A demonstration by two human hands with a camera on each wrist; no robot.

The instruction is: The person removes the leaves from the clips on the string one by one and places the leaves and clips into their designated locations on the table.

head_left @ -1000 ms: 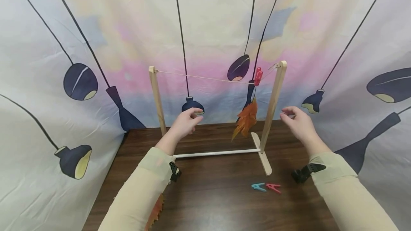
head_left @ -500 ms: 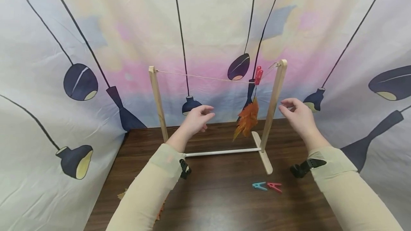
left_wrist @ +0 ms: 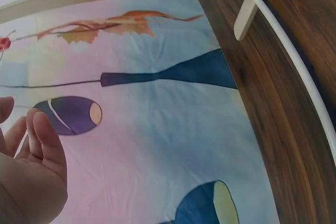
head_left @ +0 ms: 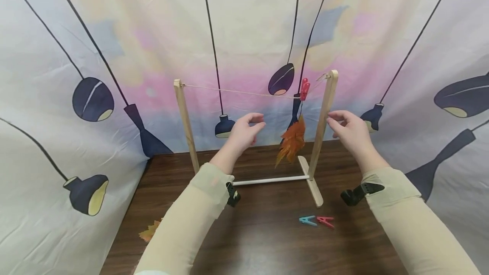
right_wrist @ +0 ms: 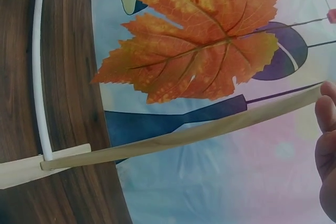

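Note:
An orange maple leaf (head_left: 292, 140) hangs by its stem from a red clothespin (head_left: 304, 90) on a string (head_left: 240, 92). The string runs between two wooden posts, and the leaf is close to the right post (head_left: 321, 128). My left hand (head_left: 243, 134) is in front of the string's middle, left of the leaf, fingers loosely bent and holding nothing. Just right of the right post is my right hand (head_left: 350, 135), its fingertips right at the wood and nothing held. Close up in the right wrist view, the leaf (right_wrist: 202, 45) shows its veins and toothed edge.
A blue clothespin (head_left: 307, 220) and a second red clothespin (head_left: 325, 221) lie on the dark wooden table (head_left: 259, 241). Another leaf (head_left: 149, 231) lies at the left, partly behind my left sleeve. A white rod (head_left: 273, 180) joins the stand's posts low down.
My left hand has moved right and upward, toward the hanging leaf. My right hand has risen and come slightly left to the right post. More of the leaf on the table shows now.

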